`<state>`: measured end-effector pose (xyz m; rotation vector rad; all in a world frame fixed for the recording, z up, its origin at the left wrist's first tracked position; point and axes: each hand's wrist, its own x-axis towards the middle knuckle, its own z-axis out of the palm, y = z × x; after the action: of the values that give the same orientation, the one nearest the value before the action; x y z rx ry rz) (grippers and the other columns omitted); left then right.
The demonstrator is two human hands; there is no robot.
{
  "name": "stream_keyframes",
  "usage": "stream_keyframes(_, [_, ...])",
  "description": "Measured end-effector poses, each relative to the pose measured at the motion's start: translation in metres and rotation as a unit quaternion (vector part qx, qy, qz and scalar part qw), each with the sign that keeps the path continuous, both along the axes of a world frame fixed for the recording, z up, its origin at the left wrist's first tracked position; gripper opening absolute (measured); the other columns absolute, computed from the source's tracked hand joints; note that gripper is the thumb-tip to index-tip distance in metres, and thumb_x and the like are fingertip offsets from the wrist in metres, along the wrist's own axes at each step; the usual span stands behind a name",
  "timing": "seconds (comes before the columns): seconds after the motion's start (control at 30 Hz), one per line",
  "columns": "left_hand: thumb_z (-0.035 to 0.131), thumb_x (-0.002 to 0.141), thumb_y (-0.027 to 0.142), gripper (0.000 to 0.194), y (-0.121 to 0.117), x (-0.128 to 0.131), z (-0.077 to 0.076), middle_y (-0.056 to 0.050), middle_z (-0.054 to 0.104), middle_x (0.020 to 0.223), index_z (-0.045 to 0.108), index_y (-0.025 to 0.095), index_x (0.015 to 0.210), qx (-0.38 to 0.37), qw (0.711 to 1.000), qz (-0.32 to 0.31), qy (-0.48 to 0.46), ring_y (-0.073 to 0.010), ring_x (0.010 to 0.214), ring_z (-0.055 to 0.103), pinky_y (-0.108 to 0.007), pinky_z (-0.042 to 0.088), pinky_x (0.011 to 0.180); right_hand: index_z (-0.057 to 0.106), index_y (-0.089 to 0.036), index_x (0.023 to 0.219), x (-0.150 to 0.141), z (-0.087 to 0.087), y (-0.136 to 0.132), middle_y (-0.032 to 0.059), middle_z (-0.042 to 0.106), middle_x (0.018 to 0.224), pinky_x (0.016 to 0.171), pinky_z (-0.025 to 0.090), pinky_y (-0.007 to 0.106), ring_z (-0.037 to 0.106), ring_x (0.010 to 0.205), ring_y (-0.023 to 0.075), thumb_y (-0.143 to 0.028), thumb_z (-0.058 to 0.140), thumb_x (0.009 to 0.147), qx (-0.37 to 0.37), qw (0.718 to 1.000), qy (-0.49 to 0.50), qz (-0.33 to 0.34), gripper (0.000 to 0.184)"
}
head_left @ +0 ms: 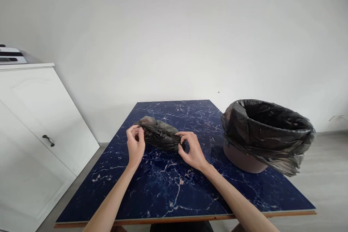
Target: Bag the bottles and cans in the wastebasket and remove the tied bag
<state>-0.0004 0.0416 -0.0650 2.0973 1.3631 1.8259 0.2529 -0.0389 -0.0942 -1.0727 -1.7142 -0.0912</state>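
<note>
One desk [168, 195] holds one bag-lined bin [241, 157] and one crumpled black bag [160, 134], pinched by the left grip [136, 139] and right grip [190, 148].

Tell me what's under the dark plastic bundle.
The blue marbled tabletop shows around the dark plastic bundle, whose ends the left hand and right hand pinch. The patch beneath is covered and cannot be seen.

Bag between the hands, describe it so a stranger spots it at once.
Find the blue table. Around its middle, the left hand and right hand hold opposite ends of the bag. It is bunched up, unlike the open liner over the bin.
</note>
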Motion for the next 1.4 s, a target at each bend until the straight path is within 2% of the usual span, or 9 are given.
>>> stream_keyframes(0.17, [0.06,0.105,0.036,0.04,-0.011,0.012,-0.01,-0.016,0.066,0.138,0.048,0.024,0.142,0.012,0.986,-0.079,0.148,-0.0313,0.131,0.066,-0.051,0.051,0.112,0.065,-0.025,0.125,-0.005,-0.003,-0.006,0.0076,0.071,0.1,0.089,0.053,0.04,0.064,0.102,0.0278,-0.021,0.069,0.091,-0.059,0.993,-0.068,0.082,0.034])
stream_keyframes(0.3, [0.061,0.103,0.029,0.047,-0.001,0.006,-0.022,-0.019,0.06,0.152,0.049,0.024,0.147,0.006,0.974,-0.061,0.218,-0.0412,0.147,0.053,-0.065,0.039,0.12,0.071,-0.025,0.09,-0.005,-0.007,-0.008,0.0032,0.067,0.077,0.082,0.05,0.038,0.062,0.083,0.0233,-0.03,0.068,0.096,-0.073,0.982,-0.114,0.128,0.008])
stream_keyframes(0.5, [0.047,0.102,0.016,0.049,0.015,-0.012,-0.025,-0.025,0.053,0.157,0.045,0.016,0.151,0.016,0.973,-0.018,0.23,-0.0429,0.148,0.05,-0.067,0.043,0.115,0.051,-0.024,0.06,-0.009,-0.006,-0.012,-0.0039,0.057,0.055,0.073,0.046,0.031,0.051,0.052,0.0125,-0.03,0.052,0.108,-0.082,0.97,-0.164,0.157,0.049])
stream_keyframes(0.63, [0.037,0.104,0.012,0.034,-0.004,-0.008,-0.014,-0.021,0.064,0.134,0.059,0.019,0.128,0.051,0.972,-0.025,0.229,-0.0361,0.132,0.06,-0.059,0.047,0.108,0.068,-0.024,0.084,-0.009,-0.006,-0.011,0.0,0.072,0.072,0.07,0.044,0.031,0.061,0.059,0.0151,-0.029,0.042,0.115,-0.074,0.975,-0.178,0.111,0.041])
stream_keyframes(0.83, [0.052,0.106,0.026,0.018,-0.041,0.018,-0.006,-0.004,0.075,0.093,0.069,0.027,0.101,0.056,0.91,-0.173,0.372,-0.0219,0.086,0.072,-0.038,0.056,0.086,0.072,-0.024,0.11,-0.006,-0.018,-0.001,0.0046,0.08,0.102,0.072,0.049,0.033,0.072,0.074,0.0178,-0.024,0.051,0.111,-0.058,0.977,-0.201,0.038,0.02])
stream_keyframes(1.0, [0.048,0.11,0.029,0.038,-0.042,0.009,-0.008,-0.002,0.066,0.066,0.065,0.025,0.077,0.047,0.905,-0.116,0.407,-0.0202,0.064,0.061,-0.04,0.05,0.074,0.065,-0.022,0.136,-0.001,-0.03,0.009,0.0136,0.073,0.139,0.081,0.055,0.041,0.077,0.087,0.0241,-0.017,0.048,0.106,-0.06,0.978,-0.195,-0.047,0.035])
stream_keyframes(1.13, [0.047,0.11,0.028,0.033,-0.038,-0.012,-0.012,-0.012,0.073,0.079,0.069,0.022,0.087,0.05,0.924,0.013,0.38,-0.0331,0.088,0.065,-0.051,0.046,0.082,0.056,-0.021,0.15,-0.001,-0.038,0.014,0.018,0.064,0.152,0.087,0.058,0.047,0.078,0.086,0.0268,-0.017,0.048,0.103,-0.077,0.977,-0.177,-0.095,0.048])
stream_keyframes(1.23, [0.045,0.11,0.027,0.028,-0.041,-0.016,-0.016,-0.026,0.074,0.115,0.071,0.015,0.112,0.051,0.93,0.093,0.352,-0.0441,0.108,0.062,-0.057,0.045,0.082,0.052,-0.019,0.153,-0.002,-0.045,0.017,0.021,0.061,0.155,0.091,0.058,0.05,0.079,0.093,0.0306,-0.014,0.05,0.1,-0.098,0.976,-0.168,-0.103,0.054])
stream_keyframes(1.4, [0.043,0.11,0.023,0.025,-0.063,0.008,-0.02,-0.017,0.069,0.124,0.065,0.022,0.121,0.016,0.938,0.02,0.345,-0.0355,0.109,0.065,-0.049,0.051,0.084,0.049,-0.017,0.156,-0.002,-0.048,0.017,0.0223,0.066,0.149,0.09,0.059,0.048,0.078,0.105,0.0337,-0.014,0.049,0.099,-0.136,0.977,-0.147,-0.068,0.057])
